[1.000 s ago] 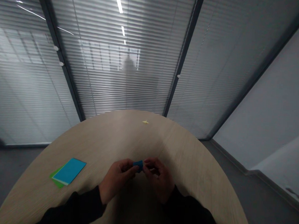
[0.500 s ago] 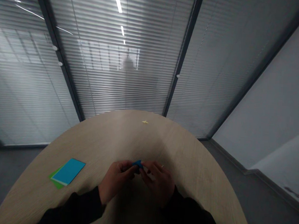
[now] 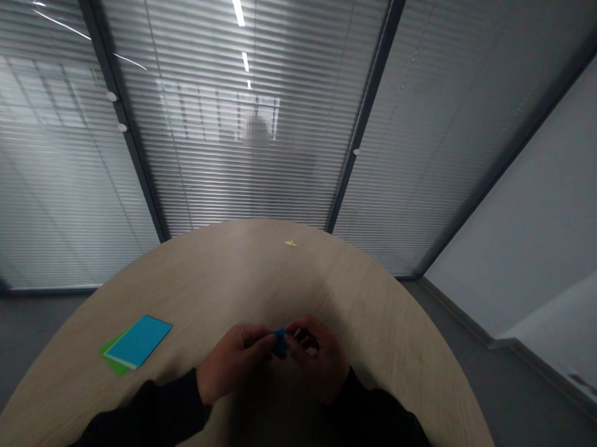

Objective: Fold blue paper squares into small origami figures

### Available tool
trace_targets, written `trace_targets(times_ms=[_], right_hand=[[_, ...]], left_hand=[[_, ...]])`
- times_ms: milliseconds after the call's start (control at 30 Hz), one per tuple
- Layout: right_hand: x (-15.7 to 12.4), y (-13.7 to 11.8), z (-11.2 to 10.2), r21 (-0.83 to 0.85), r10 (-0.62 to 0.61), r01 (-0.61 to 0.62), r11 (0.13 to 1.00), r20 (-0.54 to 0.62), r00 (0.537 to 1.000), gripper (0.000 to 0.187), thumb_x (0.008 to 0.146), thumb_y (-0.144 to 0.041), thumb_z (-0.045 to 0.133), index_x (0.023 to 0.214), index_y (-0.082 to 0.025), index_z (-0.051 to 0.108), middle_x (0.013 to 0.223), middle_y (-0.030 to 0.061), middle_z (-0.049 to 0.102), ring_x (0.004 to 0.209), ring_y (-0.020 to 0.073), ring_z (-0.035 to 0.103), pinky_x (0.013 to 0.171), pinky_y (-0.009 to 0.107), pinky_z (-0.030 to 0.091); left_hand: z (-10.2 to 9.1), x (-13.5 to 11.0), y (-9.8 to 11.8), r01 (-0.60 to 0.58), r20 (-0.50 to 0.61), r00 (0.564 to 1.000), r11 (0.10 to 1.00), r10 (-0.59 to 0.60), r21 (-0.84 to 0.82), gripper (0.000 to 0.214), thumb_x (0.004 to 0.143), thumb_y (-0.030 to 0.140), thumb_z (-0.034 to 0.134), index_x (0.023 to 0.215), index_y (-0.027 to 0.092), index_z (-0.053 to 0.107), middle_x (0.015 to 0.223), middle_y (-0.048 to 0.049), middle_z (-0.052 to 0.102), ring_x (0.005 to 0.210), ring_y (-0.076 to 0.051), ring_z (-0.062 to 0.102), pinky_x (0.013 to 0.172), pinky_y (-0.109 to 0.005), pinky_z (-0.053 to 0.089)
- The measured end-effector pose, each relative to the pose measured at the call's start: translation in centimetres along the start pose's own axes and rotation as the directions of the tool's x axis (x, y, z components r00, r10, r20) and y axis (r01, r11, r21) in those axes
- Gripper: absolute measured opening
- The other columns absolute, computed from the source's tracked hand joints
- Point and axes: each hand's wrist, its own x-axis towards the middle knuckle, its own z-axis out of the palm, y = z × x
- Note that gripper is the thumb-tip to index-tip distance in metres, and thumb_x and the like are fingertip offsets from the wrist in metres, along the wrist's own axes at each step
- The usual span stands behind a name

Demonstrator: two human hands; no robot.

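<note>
1. On my feed, the small blue paper piece (image 3: 281,341) sits between my two hands, just above the table near its front edge. My fingers hide most of it, so I can't make out its exact shape.
2. My left hand (image 3: 234,363) comes in from the left, with its fingers closed and pinching the blue piece.
3. My right hand (image 3: 318,361) faces it from the right, with its fingers curled in and gripping the same piece. The two hands touch at the piece.
4. Black sleeves (image 3: 138,418) cover both forearms, which rest low in the view.
5. Well to the left, on the light wood table (image 3: 235,280), a cyan paper sheet (image 3: 139,341) lies on a green paper sheet (image 3: 112,364), slightly offset.
6. A tiny yellow paper piece (image 3: 290,244) lies near the table's far edge.
7. Beyond the table stand glass partitions with slatted blinds (image 3: 232,147).
</note>
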Motion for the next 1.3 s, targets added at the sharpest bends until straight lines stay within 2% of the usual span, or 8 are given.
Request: trace_targets(times_ms=[200, 333, 467, 767, 1000, 1167, 1233, 1300], right_hand=[[0.0, 0.5, -0.3, -0.016, -0.259, 0.259, 0.966, 0.027, 0.966, 0.012, 0.083, -0.012, 0.057, 0.085, -0.020, 0.066, 0.080, 0.0023, 0.062, 0.060, 0.0104, 0.059, 0.057, 0.022, 0.050], [0.2, 0.4, -0.7, -0.106, -0.362, 0.365, 0.925, 0.047, 0.931, 0.012, 0.085, -0.013, 0.058, 0.090, -0.021, 0.066, 0.082, 0.0035, 0.064, 0.063, 0.0113, 0.061, 0.059, 0.023, 0.052], [0.2, 0.7, -0.7, -0.178, -0.442, 0.445, 0.878, 0.058, 0.895, 0.012, 0.087, -0.014, 0.057, 0.091, -0.021, 0.066, 0.084, 0.0048, 0.066, 0.069, 0.0135, 0.064, 0.062, 0.024, 0.053], [0.0, 1.0, -0.9, -0.310, -0.514, 0.526, 0.792, 0.126, 0.849, 0.012, 0.093, -0.021, 0.055, 0.092, -0.019, 0.066, 0.086, 0.0067, 0.065, 0.070, 0.0148, 0.061, 0.062, 0.025, 0.050], [-0.1, 0.7, -0.9, -0.325, -0.464, 0.498, 0.804, 0.182, 0.867, 0.013, 0.092, -0.021, 0.054, 0.092, -0.020, 0.067, 0.088, 0.0081, 0.066, 0.073, 0.0170, 0.062, 0.064, 0.028, 0.051], [-0.1, 0.6, -0.7, -0.245, -0.417, 0.440, 0.864, 0.143, 0.898, 0.012, 0.086, -0.014, 0.055, 0.088, -0.022, 0.064, 0.089, 0.0067, 0.065, 0.075, 0.0169, 0.063, 0.068, 0.028, 0.051], [-0.1, 0.4, -0.6, -0.150, -0.354, 0.366, 0.918, 0.105, 0.929, 0.010, 0.082, -0.014, 0.057, 0.086, -0.021, 0.062, 0.088, 0.0054, 0.064, 0.075, 0.0162, 0.063, 0.068, 0.028, 0.052], [0.0, 0.3, -0.5, -0.027, -0.199, 0.201, 0.979, 0.060, 0.978, 0.010, 0.079, -0.019, 0.060, 0.089, -0.021, 0.060, 0.084, 0.0040, 0.064, 0.072, 0.0158, 0.063, 0.066, 0.027, 0.052]], left_hand=[[0.0, 0.0, -0.2, 0.036, -0.006, 0.999, 0.998, -0.036, -0.061, 0.042, 0.088, 0.052, 0.055, 0.083, 0.013, 0.071, 0.067, -0.0006, 0.061, 0.060, -0.013, 0.047, 0.056, -0.024, 0.035], [0.0, 0.0, 0.1, 0.032, 0.002, 1.000, 0.993, -0.031, -0.112, 0.042, 0.087, 0.053, 0.055, 0.082, 0.014, 0.070, 0.067, -0.0007, 0.061, 0.061, -0.014, 0.049, 0.059, -0.025, 0.037], [0.0, 0.0, 0.0, 0.027, -0.014, 0.999, 0.992, -0.029, -0.124, 0.041, 0.087, 0.052, 0.056, 0.082, 0.014, 0.070, 0.069, -0.0011, 0.060, 0.063, -0.014, 0.049, 0.059, -0.025, 0.037], [0.0, 0.2, -0.6, 0.018, -0.007, 1.000, 0.989, -0.020, -0.145, 0.040, 0.088, 0.050, 0.056, 0.082, 0.013, 0.069, 0.072, -0.0024, 0.063, 0.067, -0.015, 0.053, 0.065, -0.027, 0.040], [0.1, 0.2, -0.2, 0.068, -0.025, 0.997, 0.992, -0.071, -0.104, 0.045, 0.087, 0.056, 0.054, 0.076, 0.014, 0.066, 0.062, 0.0019, 0.053, 0.057, -0.012, 0.043, 0.053, -0.024, 0.032], [0.3, 0.1, 0.0, 0.044, -0.042, 0.998, 0.996, -0.047, -0.080, 0.043, 0.088, 0.053, 0.052, 0.080, 0.013, 0.067, 0.066, -0.0006, 0.058, 0.061, -0.014, 0.048, 0.057, -0.025, 0.036], [0.4, 0.0, 0.1, 0.017, -0.064, 0.998, 1.000, -0.018, -0.017, 0.044, 0.090, 0.052, 0.049, 0.082, 0.013, 0.068, 0.068, -0.0018, 0.061, 0.063, -0.015, 0.051, 0.058, -0.025, 0.038], [0.5, -0.1, 0.3, 0.004, -0.086, 0.996, 0.997, 0.002, 0.071, 0.045, 0.092, 0.052, 0.047, 0.081, 0.014, 0.068, 0.068, -0.0021, 0.061, 0.063, -0.015, 0.052, 0.058, -0.025, 0.039]])
